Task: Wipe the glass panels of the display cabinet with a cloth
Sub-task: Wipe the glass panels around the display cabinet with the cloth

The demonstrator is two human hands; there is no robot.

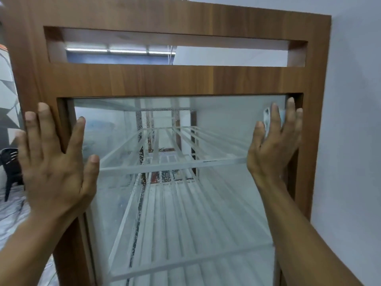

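A tall display cabinet with a brown wooden frame (185, 79) fills the view, its front glass panel (206, 116) hazy and streaked. Glass shelves (171, 167) show behind the panel. My left hand (55, 162) lies flat with straight, spread fingers on the left frame post, the index finger and thumb reaching over the glass. My right hand (274, 143) presses a pale blue-white cloth (267, 118) against the glass at the panel's upper right corner, fingers straight. Most of the cloth is hidden under that palm.
A white wall (354, 120) stands right beside the cabinet's right side. A dark plastic chair (10, 168) sits on the marbled floor (12, 219) at the far left. An open slot (175, 48) runs across the frame's top.
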